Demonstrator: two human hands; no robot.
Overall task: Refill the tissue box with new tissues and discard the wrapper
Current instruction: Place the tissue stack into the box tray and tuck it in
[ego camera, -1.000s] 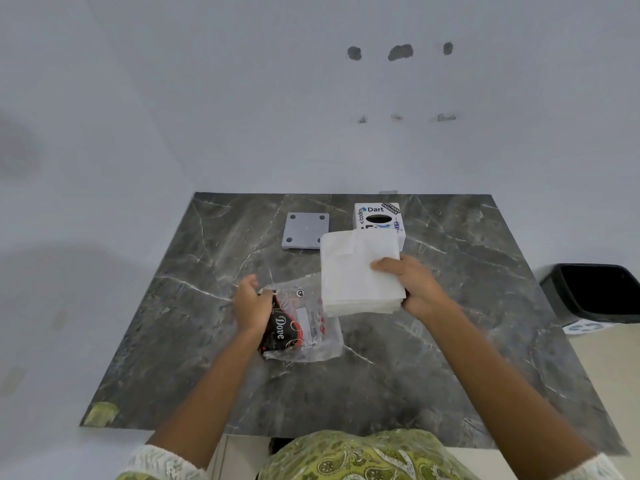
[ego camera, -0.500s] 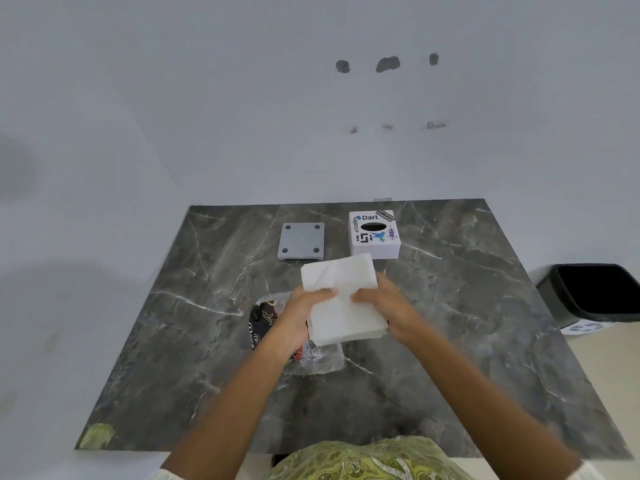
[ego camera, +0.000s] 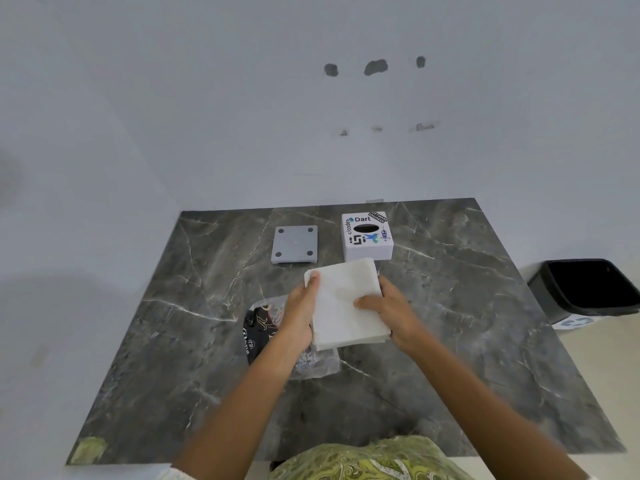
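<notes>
A white stack of tissues [ego camera: 341, 299] is held above the dark marble table [ego camera: 467, 306], between both hands. My left hand [ego camera: 299, 315] grips its left edge and my right hand [ego camera: 389, 308] grips its right side. Under my left hand lies the clear plastic wrapper [ego camera: 263, 327] with black and red print, flat on the table. The white tissue box [ego camera: 367, 237], covered in stickers and with an oval slot on top, stands at the back, just beyond the stack. Its grey base plate [ego camera: 295, 244] lies to the left of the box.
A black waste bin [ego camera: 588, 289] stands on the floor off the table's right edge. The table's back edge meets a white wall. A greenish patch [ego camera: 88, 450] marks the near left corner.
My left hand let go of the wrapper and moved right onto the tissue stack. The stack came down from near upright to a flatter tilt, held by both hands.
</notes>
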